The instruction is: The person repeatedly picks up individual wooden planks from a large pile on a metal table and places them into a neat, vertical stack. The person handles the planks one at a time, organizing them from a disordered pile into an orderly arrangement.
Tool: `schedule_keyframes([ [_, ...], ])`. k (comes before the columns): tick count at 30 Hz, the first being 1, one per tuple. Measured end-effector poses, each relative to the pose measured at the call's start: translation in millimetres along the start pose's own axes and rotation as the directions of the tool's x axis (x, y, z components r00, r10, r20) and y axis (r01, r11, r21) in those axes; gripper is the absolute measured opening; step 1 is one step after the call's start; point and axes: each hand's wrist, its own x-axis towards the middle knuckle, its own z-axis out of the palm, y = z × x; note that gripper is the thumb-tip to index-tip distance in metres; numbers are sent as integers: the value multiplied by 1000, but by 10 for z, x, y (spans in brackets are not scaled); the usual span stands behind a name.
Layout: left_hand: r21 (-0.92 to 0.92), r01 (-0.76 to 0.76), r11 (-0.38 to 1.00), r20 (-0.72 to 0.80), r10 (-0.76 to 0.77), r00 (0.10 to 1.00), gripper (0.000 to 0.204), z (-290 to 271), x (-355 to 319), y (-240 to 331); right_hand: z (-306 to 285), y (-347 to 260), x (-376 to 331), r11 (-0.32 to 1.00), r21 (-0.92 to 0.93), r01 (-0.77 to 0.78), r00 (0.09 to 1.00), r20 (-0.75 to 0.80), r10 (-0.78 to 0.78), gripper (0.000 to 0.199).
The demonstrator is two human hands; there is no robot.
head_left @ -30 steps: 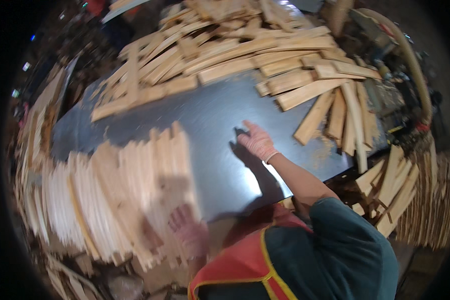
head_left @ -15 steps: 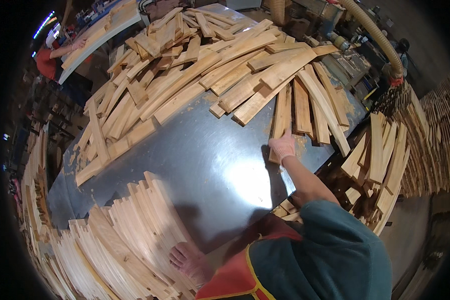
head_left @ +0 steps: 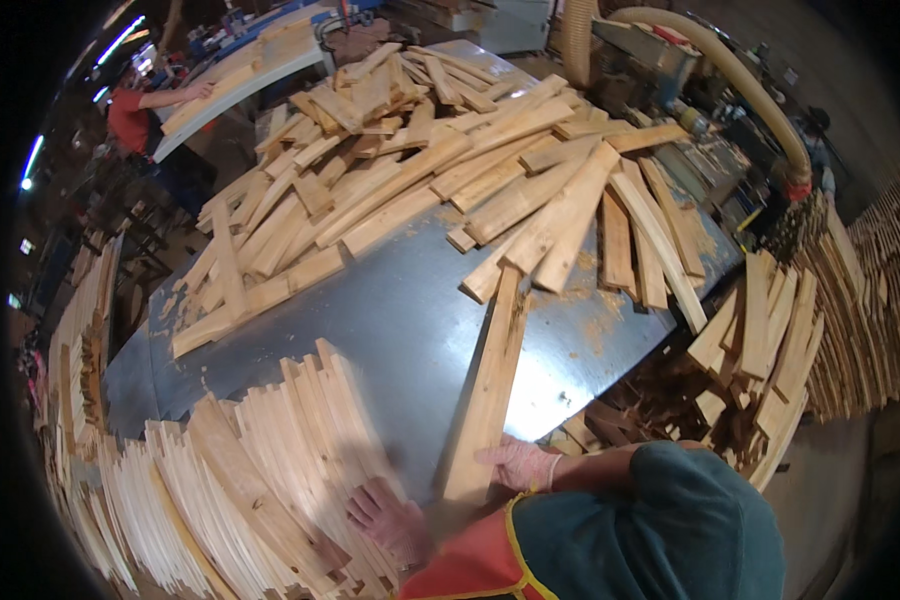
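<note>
1. A long, flat wooden board lies over the right half of the metal table, its near end at the table's near edge.
2. Its long axis runs away from the worker across the table, far end leaning a little to the right; that tip meets the heap's nearest boards in my view, though I can't tell whether they touch.
3. The right hand, gloved, grips the board by its right side close to the near end, a digit over the upper face; the other fingers are hidden.
4. The left hand, gloved too, has its fingers loosely spread over the row of pale strips at the table's near left; I can't tell how firmly it touches.
5. The heap of boards covers the table's far side, some fanned toward its right edge.
6. Beyond the table's right edge stand stacked boards.
7. Past its far left, a co-worker in a red shirt reaches onto another bench.
</note>
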Motion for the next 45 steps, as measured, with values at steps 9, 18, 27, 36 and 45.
schedule_keyframes([
  [9, 91, -67, 994, -244, 87, 966, 36, 126, 18, -25, 1040, -921, 708, 379, -904, 197, 964, 249, 91, 61],
  [18, 113, -57, 992, -194, 79, 978, 43, 246, 71, -15, 1524, -4156, 1732, -621, -703, 346, 604, 674, -426, 82],
  [27, 55, -27, 998, -82, 31, 996, 34, -3, 54, 49, 548, -3353, 1379, -944, -325, 63, 969, 246, -20, 73],
  [36, -79, -19, 997, 43, 22, 999, 88, -132, 35, 26, -187, -1964, 1284, 204, -961, 188, 965, 141, -222, 40],
  [45, -253, -222, 942, -27, 222, 975, 93, 62, -114, -188, 622, 187, 1450, 167, -960, 225, 973, 229, 5, 46],
])
